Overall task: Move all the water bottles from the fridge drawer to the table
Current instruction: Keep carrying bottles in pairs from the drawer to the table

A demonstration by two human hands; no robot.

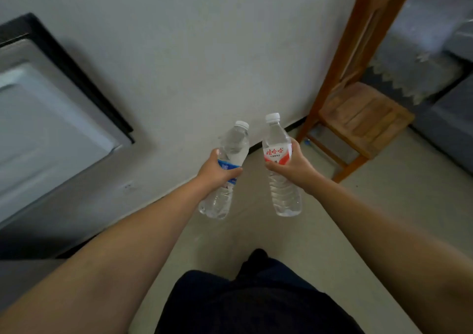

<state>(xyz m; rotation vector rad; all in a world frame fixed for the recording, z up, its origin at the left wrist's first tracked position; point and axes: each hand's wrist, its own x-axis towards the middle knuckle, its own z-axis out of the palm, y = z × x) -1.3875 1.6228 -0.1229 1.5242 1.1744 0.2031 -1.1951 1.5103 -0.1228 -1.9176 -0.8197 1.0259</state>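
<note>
My left hand [213, 171] grips a clear water bottle with a blue label [231, 149] around its middle, cap up and tilted to the right. My right hand [294, 166] grips a second clear water bottle with a red and white label [277, 141], also around the label, nearly upright. Both bottles have white caps and are held out in front of me above the floor, a short gap between them. The fridge [51, 139] stands at the left; its drawer is not in view.
A white wall fills the upper middle. A wooden chair [358, 113] stands at the right against the wall. Behind it is a table with a grey lace-edged cloth [422, 52]. Pale floor lies ahead, my dark trousers below.
</note>
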